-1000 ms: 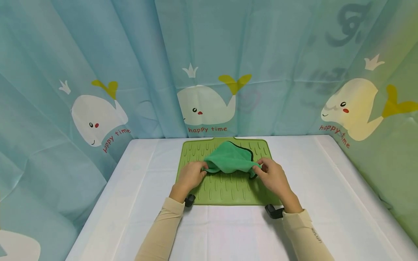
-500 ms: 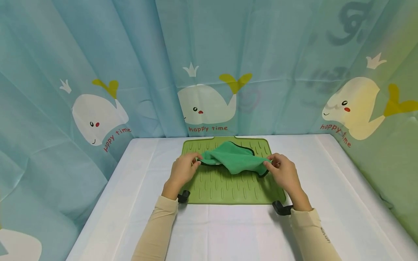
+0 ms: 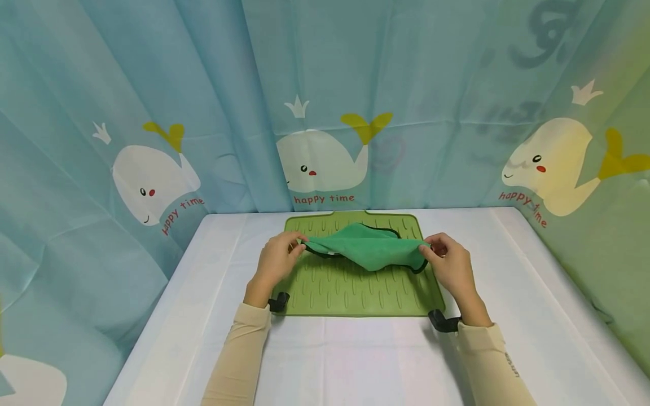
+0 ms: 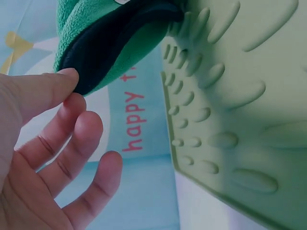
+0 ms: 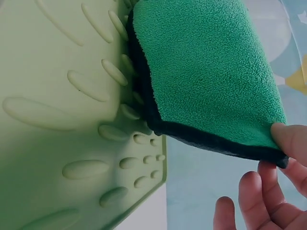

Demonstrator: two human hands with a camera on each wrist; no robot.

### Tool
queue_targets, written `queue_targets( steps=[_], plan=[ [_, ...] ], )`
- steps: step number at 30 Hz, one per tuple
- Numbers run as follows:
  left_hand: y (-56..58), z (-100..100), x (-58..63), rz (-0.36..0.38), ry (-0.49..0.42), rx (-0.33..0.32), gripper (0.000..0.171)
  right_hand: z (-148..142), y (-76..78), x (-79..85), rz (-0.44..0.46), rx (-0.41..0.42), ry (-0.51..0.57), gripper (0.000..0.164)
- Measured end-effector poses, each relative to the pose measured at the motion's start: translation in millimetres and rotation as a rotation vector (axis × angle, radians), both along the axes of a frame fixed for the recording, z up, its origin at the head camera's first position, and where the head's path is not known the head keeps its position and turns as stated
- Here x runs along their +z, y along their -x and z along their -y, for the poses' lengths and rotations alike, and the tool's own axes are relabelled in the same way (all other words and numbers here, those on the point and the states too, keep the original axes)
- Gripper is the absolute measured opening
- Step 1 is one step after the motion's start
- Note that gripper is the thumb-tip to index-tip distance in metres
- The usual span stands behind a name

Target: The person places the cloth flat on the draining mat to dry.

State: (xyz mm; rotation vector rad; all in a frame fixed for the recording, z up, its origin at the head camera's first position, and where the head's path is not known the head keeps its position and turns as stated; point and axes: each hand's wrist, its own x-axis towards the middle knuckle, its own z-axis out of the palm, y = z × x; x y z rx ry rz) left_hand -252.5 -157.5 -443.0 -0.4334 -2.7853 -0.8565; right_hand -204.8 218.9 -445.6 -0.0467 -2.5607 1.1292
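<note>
From my end I see the left hand [image 3: 276,258] pinching one end of a green cloth [image 3: 373,252] and the right hand [image 3: 451,267] pinching the other. The cloth (it has a black edging [image 5: 206,139]) stretches between them over a green ridged mat [image 3: 350,296] on the white table [image 3: 513,282]; I can't tell whether its far part touches the mat.

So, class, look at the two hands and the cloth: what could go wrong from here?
1. The left hand pinches only the black trim of the green terry cloth, so that edge might slip free.
2. The right hand holds just a corner, which could also slip.
3. The cloth's front hangs unevenly over the green ridged mat, so it may crease if lowered.
</note>
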Motion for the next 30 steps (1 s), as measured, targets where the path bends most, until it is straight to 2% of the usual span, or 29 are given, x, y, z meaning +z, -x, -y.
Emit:
queue_targets(
  steps=[5,8,12,16,21,24,26,30],
  plan=[
    [-0.6,2,1.9,-0.007,-0.049,0.003,0.015,1,0.3,-1.0,-0.028,-0.020,0.026,0.018],
    [0.0,1,-0.4,0.006,-0.054,0.011,0.014,1,0.4,-1.9,-0.009,-0.011,0.041,0.020],
    [1.4,-2,-5.8,0.057,-0.041,0.038,0.016,0,0.8,-2.1,0.092,0.039,0.032,0.029],
    [0.2,-4,-8.5,0.125,0.018,0.086,0.014,-6,1.4,-0.9,0.216,0.119,-0.001,0.042],
    [-4.0,-3,-9.1,0.200,0.099,0.120,0.037,-17,1.0,1.6,0.332,0.199,-0.042,0.058],
    [-5.3,-3,-8.3,0.257,0.083,0.101,0.049,-25,-0.9,4.3,0.405,0.220,-0.062,0.061],
    [-5.6,-2,-7.5,0.298,0.060,0.066,0.049,-30,-2.2,5.7,0.459,0.241,-0.076,0.058],
    [-6.6,-4,-3.9,0.374,0.009,-0.022,0.022,-38,-4.9,6.9,0.560,0.343,-0.100,0.052]
  ],
)
